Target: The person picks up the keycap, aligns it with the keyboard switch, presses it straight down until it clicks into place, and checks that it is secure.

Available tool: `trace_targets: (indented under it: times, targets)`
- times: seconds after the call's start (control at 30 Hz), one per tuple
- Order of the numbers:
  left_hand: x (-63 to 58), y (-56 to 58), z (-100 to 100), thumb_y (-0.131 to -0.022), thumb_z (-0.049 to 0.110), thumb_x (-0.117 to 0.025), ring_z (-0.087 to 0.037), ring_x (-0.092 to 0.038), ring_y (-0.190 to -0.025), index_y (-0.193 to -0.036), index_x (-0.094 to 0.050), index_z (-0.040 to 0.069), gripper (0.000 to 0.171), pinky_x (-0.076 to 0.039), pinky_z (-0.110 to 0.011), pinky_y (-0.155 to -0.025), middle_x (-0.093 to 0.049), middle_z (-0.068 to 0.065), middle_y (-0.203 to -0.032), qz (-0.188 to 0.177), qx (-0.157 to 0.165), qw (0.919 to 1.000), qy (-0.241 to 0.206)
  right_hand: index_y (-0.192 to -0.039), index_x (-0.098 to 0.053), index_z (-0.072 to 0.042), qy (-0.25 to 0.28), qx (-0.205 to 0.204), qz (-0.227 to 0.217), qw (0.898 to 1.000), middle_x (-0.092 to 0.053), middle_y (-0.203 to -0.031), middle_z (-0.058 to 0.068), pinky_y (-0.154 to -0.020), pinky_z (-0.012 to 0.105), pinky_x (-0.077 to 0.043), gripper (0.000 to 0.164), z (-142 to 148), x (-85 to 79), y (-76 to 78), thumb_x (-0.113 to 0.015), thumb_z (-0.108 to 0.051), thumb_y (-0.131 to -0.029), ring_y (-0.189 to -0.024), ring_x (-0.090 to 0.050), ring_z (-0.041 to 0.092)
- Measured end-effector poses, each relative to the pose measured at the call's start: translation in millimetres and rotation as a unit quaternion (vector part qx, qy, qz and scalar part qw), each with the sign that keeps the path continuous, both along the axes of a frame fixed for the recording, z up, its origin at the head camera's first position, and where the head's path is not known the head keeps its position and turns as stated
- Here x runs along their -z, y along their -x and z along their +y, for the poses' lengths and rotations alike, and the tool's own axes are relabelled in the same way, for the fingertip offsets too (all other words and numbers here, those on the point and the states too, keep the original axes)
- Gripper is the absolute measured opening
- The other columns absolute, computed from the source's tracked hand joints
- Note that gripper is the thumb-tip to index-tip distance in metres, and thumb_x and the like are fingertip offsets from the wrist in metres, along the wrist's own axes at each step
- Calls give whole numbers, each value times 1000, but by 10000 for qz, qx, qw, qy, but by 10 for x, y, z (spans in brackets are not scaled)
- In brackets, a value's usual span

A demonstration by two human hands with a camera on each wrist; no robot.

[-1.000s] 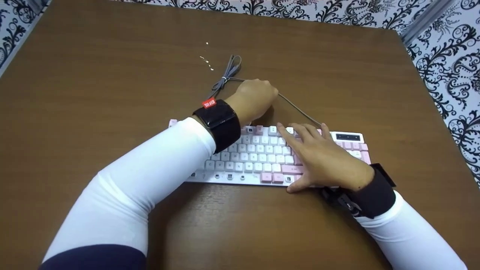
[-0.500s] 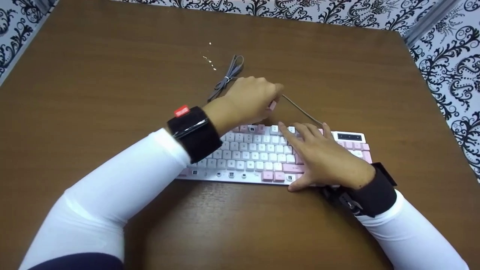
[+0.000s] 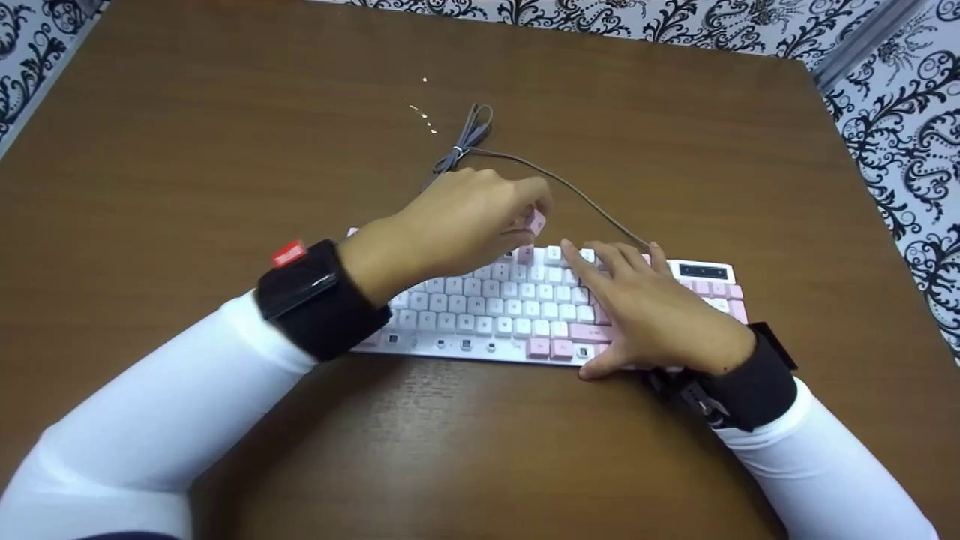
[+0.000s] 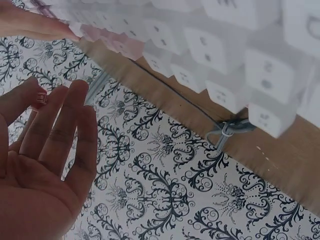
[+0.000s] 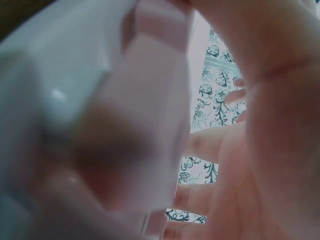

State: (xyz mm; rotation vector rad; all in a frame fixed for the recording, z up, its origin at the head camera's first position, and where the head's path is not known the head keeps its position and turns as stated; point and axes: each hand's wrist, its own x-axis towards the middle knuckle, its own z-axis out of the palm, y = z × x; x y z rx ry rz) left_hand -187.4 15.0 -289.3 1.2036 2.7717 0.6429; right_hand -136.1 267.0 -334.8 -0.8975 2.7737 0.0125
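Note:
A pink keycap (image 3: 535,223) is pinched between the thumb and index finger of my left hand (image 3: 465,217), just above the keyboard's back edge. The left wrist view shows that keycap (image 4: 40,98) at the fingertips, with the other fingers loosely bent. The white-and-pink keyboard (image 3: 480,304) lies flat on the table. Dark square sockets without caps show along its front row. My right hand (image 3: 645,315) rests spread across the keyboard's right part, thumb at the front edge and fingertips near the back edge. Its palm and fingers hide many keys there.
A grey cable (image 3: 581,195) runs from behind the keyboard to a tied bundle (image 3: 469,139) on the brown table (image 3: 225,150). Small pale specks (image 3: 424,118) lie left of the bundle. Patterned black-and-white cloth (image 3: 900,150) surrounds the table's far and right edges.
My left hand has come back from over the cable, moving left and slightly toward me, with its forearm swinging left. The pink keycap in its fingers has come into view. The right hand stays put.

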Motion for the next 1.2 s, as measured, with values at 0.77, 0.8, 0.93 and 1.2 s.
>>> trace_targets:
  times: [0.77, 0.8, 0.93, 1.2]
  targets:
    - [333, -438, -164, -84, 24, -79, -24, -67, -88, -98, -73, 14, 18, -54, -44, -77, -71, -3, -94, 529, 359, 9963, 576, -161, -12, -12, 12, 35, -60, 10000, -32, -156, 23, -110, 77, -20, 140, 11, -1, -7, -87, -66, -56, -145, -30, 40]
    - [342, -443, -164, -84, 22, -79, -25, -67, -88, -97, -74, 13, 17, -54, -44, -76, -71, -4, -93, 564, 378, 9961, 558, -161, -11, -11, 8, 62, -79, 9999, -31, -157, 23, -110, 77, -20, 141, 15, -2, -15, -87, -66, -55, -146, -29, 40]
    - [358, -466, -170, -82, 14, -77, -26, -68, -83, -96, -75, 11, 15, -56, -44, -72, -70, -6, -90, 655, 356, 9961, 472, -161, -9, -12, -33, 169, -195, 9997, -25, -160, 24, -109, 78, -18, 141, 29, -31, -35, -88, -64, -56, -148, -25, 43]
    - [289, -551, -148, -79, 9, -74, -22, -65, -79, -93, -71, 9, 14, -54, -40, -68, -68, -5, -88, 640, 39, 9978, 137, -162, -7, -20, -213, 230, -286, 9991, -20, -164, 21, -106, 80, -20, 138, 39, -142, -36, -91, -56, -57, -149, -20, 48]
